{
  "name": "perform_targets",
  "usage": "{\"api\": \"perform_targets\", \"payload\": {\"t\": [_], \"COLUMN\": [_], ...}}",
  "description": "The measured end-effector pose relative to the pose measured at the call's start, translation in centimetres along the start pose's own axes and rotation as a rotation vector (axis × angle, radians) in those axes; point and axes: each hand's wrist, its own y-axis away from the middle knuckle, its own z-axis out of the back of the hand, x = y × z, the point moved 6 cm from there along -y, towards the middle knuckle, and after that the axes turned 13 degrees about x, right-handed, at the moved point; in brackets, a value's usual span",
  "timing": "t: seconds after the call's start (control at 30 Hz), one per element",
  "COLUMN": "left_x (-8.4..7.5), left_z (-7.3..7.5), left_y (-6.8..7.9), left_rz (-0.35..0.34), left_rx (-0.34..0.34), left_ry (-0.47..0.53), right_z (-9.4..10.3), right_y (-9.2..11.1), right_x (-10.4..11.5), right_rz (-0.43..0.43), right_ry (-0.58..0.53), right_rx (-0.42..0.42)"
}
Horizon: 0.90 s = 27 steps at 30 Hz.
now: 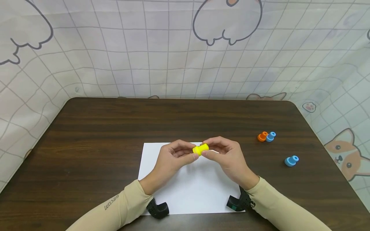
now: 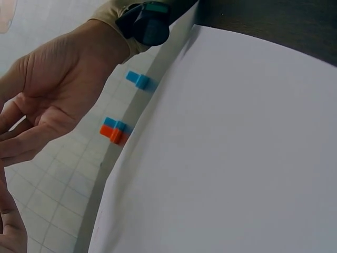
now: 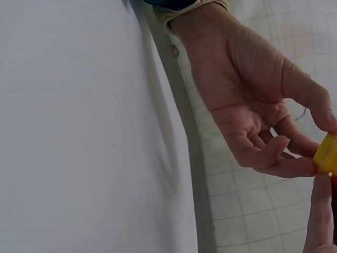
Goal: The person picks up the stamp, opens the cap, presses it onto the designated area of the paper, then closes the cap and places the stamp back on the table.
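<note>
Head view, going left to right: the left hand (image 1: 170,162) pinches one end of a yellow piece (image 1: 200,149) between thumb and fingers, and the right hand (image 1: 231,158) pinches its other end, so the two hands meet at the piece, which is held up over the far part of a white sheet of paper (image 1: 196,189) on a dark wooden table (image 1: 86,154). Farther right on the table, an orange piece (image 1: 262,136) sits just beside a blue piece (image 1: 270,137), and a second blue piece (image 1: 291,161) stands apart, nearer the person.
</note>
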Motion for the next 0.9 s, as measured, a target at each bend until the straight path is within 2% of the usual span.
{"api": "perform_targets", "payload": {"t": [0.43, 0.9], "left_x": [0.2, -0.5], "left_z": [0.0, 0.3], "left_y": [0.0, -0.3], "left_rz": [-0.007, -0.012], "left_rx": [0.007, 0.014], "left_ry": [0.035, -0.016], "right_z": [0.1, 1.0], "right_y": [0.1, 0.0], "right_x": [0.1, 1.2], "right_rz": [0.037, 0.059], "right_ry": [0.027, 0.114], "right_rx": [0.008, -0.039]}}
